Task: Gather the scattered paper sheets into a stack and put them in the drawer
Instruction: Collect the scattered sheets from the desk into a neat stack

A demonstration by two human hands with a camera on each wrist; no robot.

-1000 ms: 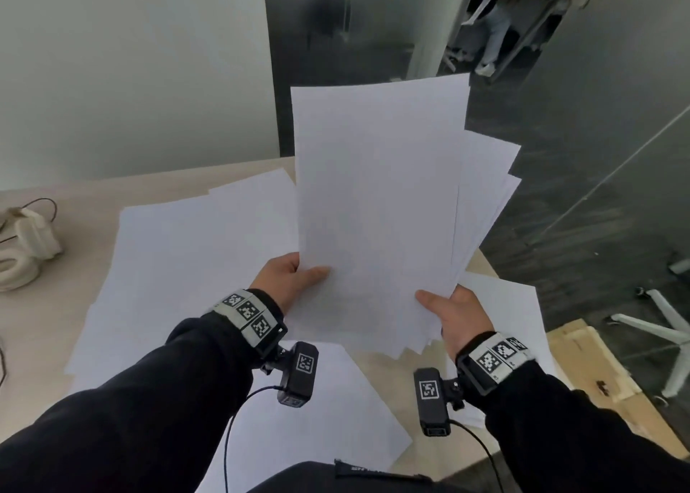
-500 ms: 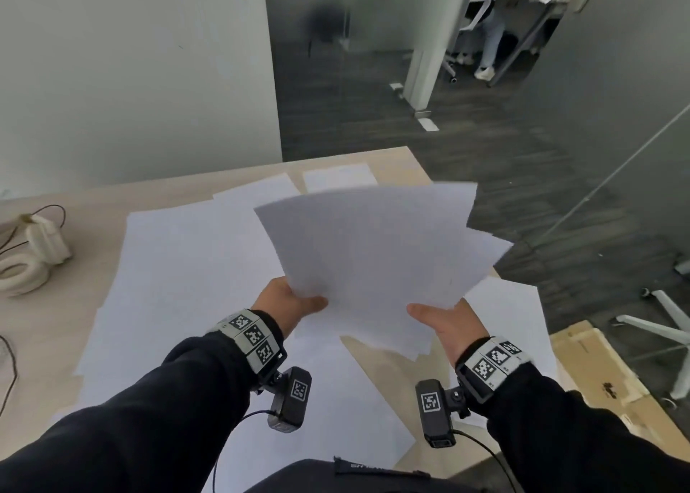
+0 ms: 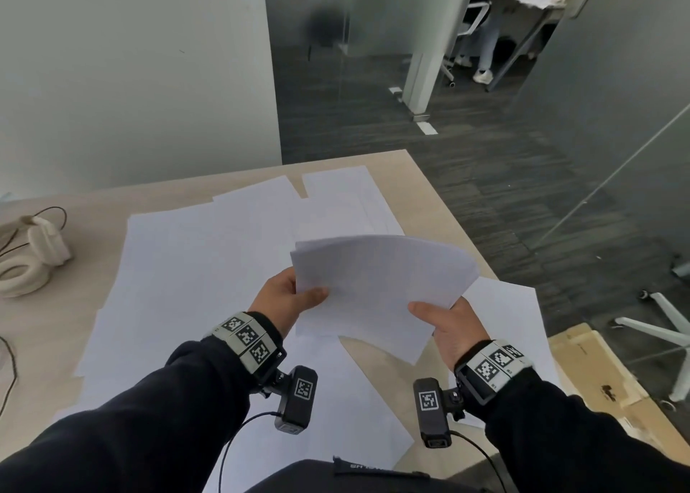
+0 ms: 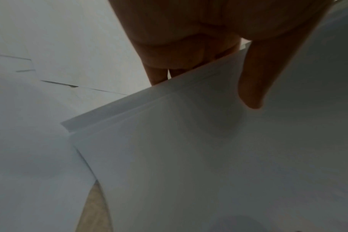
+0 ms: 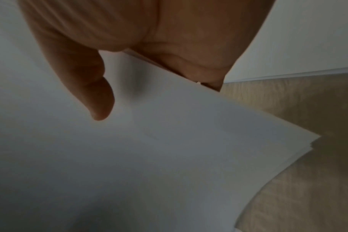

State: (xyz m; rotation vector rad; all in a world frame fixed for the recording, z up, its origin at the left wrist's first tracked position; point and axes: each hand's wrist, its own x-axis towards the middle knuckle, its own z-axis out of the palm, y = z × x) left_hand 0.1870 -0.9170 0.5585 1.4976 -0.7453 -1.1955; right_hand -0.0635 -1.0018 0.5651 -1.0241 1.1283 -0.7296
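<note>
Stack (image 3: 377, 287) edges uneven, held above table (image 3: 429, 190); left hand (image 3: 283, 298) and right hand (image 3: 448, 324) pinch its near corners; fingers underneath probably curled.

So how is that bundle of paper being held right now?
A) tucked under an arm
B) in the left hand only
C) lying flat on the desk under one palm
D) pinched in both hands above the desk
D: the left hand and right hand each pinch a near corner of the bundle of paper, thumbs on top, holding it above the loose sheets spread on the desk.
</note>
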